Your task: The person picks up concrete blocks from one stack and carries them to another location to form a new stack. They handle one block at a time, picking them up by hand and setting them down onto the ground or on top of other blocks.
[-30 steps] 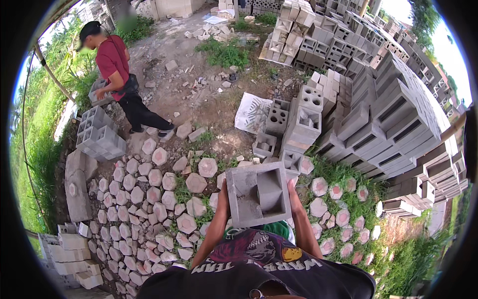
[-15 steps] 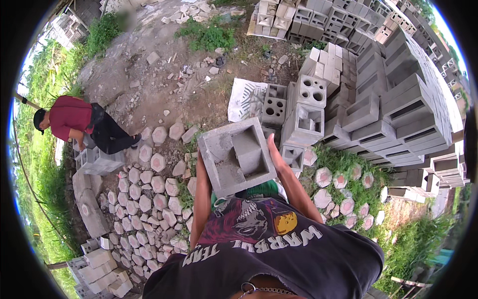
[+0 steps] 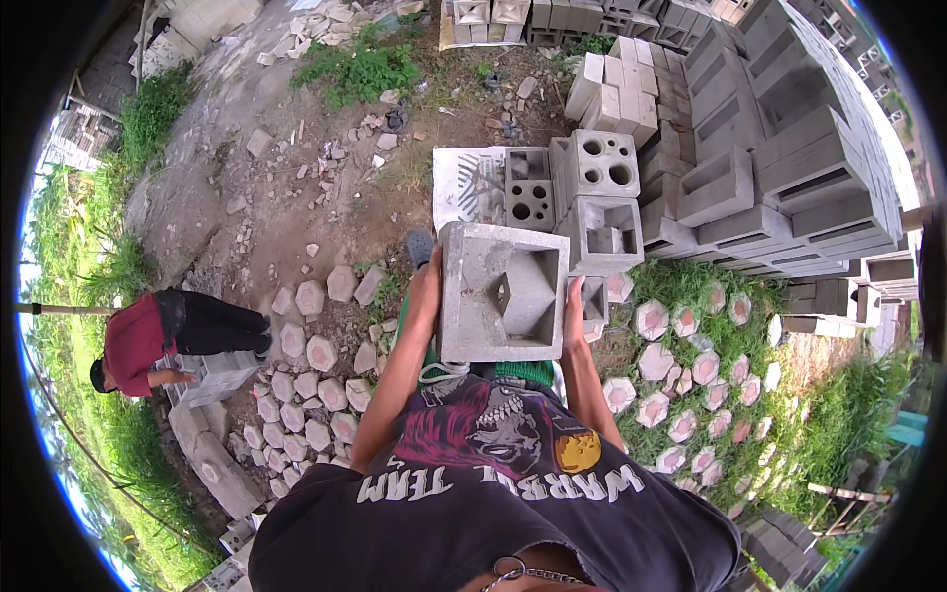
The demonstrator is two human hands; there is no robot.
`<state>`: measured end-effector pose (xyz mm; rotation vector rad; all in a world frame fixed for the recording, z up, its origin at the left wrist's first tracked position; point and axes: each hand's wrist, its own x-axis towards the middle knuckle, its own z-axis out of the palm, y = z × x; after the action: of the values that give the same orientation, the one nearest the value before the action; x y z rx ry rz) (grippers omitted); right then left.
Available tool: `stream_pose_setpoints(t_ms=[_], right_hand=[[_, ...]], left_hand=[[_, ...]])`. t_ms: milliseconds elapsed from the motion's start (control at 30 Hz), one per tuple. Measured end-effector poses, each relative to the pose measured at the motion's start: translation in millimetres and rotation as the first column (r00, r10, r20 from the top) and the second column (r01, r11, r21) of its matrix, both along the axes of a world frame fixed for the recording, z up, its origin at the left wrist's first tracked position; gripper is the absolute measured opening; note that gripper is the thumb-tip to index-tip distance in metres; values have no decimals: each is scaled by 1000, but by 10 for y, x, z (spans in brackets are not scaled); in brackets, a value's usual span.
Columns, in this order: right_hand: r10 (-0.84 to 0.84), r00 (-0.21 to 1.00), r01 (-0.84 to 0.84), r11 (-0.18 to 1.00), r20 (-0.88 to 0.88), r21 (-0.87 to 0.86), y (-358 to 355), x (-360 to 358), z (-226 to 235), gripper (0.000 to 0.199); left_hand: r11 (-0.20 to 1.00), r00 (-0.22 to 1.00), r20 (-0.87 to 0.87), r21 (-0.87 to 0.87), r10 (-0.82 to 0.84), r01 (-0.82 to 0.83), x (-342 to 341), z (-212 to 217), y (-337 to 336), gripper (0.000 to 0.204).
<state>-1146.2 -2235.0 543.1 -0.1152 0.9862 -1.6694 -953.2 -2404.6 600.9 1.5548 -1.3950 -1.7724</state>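
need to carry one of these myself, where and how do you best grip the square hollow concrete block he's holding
Grip the concrete block by its two flat outer side walls, one hand from each side. It is square with a deep central hollow, so the sides give broad faces for the palms. That is how it is held here: left hand on the left wall, right hand on the right, hollow face up.

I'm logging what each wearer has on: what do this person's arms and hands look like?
Both forearms are bare: no gloves, watch or wristbands show on the left hand or right hand. Short sleeves of a black graphic T-shirt end above the elbows.
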Motion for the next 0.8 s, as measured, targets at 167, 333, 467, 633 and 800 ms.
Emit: stream_pose_setpoints(t_ms=[167,333,467,633,800], right_hand=[[-329,940,338,934,-93,112,-318,21,364,82],[-512,847,532,816,-144,225,-938,-101,409,64],[-466,884,451,872,44,189,-1791,-87,402,59],[-432,901,431,875,-45,219,-2994,12,441,69],[-344,939,310,880,31,359,-3858,164,69,76]], left_hand=[[943,950,8,121,-312,309,-677,35,-785,76],[861,854,-185,63,-486,504,-1323,169,-1566,83],[761,743,-362,125,-563,637,-1528,-127,-2644,76],[679,692,-516,256,-505,687,-1520,-13,-3785,70],[642,791,-432,468,-434,607,-1287,-260,-4608,68]])
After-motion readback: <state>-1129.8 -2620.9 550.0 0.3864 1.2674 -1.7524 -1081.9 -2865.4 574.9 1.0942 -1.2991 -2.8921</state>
